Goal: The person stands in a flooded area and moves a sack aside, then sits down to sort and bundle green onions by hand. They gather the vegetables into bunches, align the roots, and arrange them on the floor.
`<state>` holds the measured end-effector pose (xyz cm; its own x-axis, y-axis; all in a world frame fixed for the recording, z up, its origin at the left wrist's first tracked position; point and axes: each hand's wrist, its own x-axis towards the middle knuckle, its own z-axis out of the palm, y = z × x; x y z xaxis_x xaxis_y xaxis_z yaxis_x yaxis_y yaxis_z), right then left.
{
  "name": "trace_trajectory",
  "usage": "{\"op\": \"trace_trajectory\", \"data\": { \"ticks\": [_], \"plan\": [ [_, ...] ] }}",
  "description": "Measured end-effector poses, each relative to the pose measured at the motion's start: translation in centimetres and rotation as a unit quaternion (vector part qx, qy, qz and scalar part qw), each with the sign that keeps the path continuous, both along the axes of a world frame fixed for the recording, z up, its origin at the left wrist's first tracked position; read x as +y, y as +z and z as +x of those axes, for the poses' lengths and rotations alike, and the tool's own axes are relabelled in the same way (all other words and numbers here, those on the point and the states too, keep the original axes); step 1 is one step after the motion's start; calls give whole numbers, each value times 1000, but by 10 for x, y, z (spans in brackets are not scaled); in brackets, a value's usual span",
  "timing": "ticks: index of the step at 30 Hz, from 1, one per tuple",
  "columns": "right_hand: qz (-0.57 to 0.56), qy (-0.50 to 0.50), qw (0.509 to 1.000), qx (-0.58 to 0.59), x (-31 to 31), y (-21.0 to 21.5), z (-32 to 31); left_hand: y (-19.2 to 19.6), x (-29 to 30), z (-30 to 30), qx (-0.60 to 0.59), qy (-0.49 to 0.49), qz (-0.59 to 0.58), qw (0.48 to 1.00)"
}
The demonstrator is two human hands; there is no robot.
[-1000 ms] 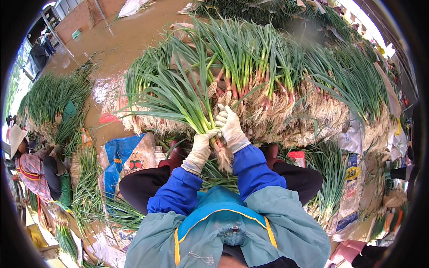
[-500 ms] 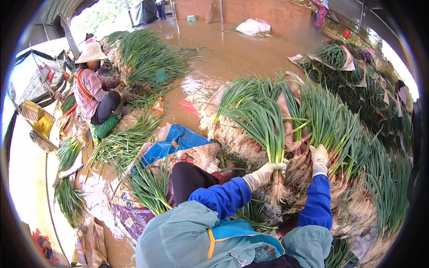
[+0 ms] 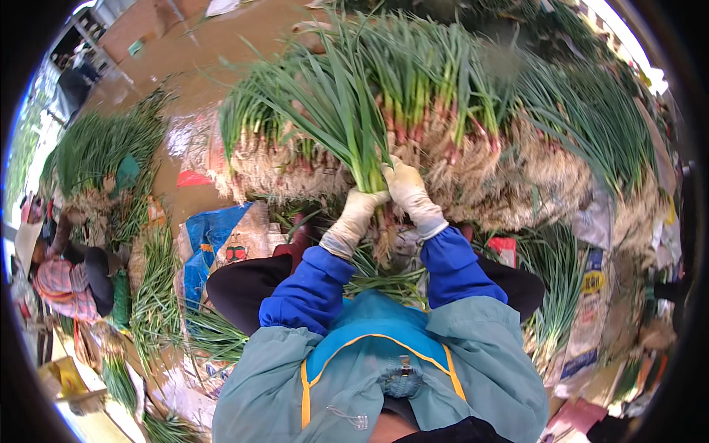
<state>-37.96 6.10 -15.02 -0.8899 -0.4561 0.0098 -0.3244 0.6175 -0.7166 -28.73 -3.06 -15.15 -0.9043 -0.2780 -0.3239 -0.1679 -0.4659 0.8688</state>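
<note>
A bunch of green onions (image 3: 360, 151) stands in front of me, leaves up and fanning to the upper left, pale roots hanging below. My left hand (image 3: 360, 214), in a whitish glove, is closed around the lower stalks. My right hand (image 3: 408, 190), gloved the same way, presses against the right side of the bunch, its fingers curled at the stalks and partly hidden. Just beyond both hands lies a long heap of green onions (image 3: 443, 81) with reddish stems and a thick mat of roots (image 3: 509, 181) toward me.
Loose green onions (image 3: 557, 273) lie by my right knee. A blue and white woven sack (image 3: 203, 244) is spread at my left. Farther left a co-worker in a plaid shirt (image 3: 66, 284) sits beside another onion heap (image 3: 103, 151). Wet brown floor (image 3: 196, 63) stretches behind.
My view has swung right and downward. My right hand has come from the heap to the bunch in my left hand, and both hands are now side by side.
</note>
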Motion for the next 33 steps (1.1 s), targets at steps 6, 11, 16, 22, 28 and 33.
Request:
{"op": "trace_trajectory", "data": {
  "ticks": [6,11,16,22,28,33],
  "plan": [
    [-594,-182,670,-406,33,3,-18,-3,-10,10,50,-129,93,986],
    [-451,-2,766,-459,47,8,-31,-3,-10,26,105,-76,207,970],
    [-438,-17,843,-312,11,23,-9,-4,-6,28,88,-44,187,977],
    [-227,-12,973,-48,-15,27,-1,21,-14,45,124,-50,210,969],
    [251,305,919,-10,32,6,-6,49,-58,64,291,6,252,923],
    [155,-65,965,204,-2,35,-61,30,-70,22,211,-117,298,924]
  ]
}}
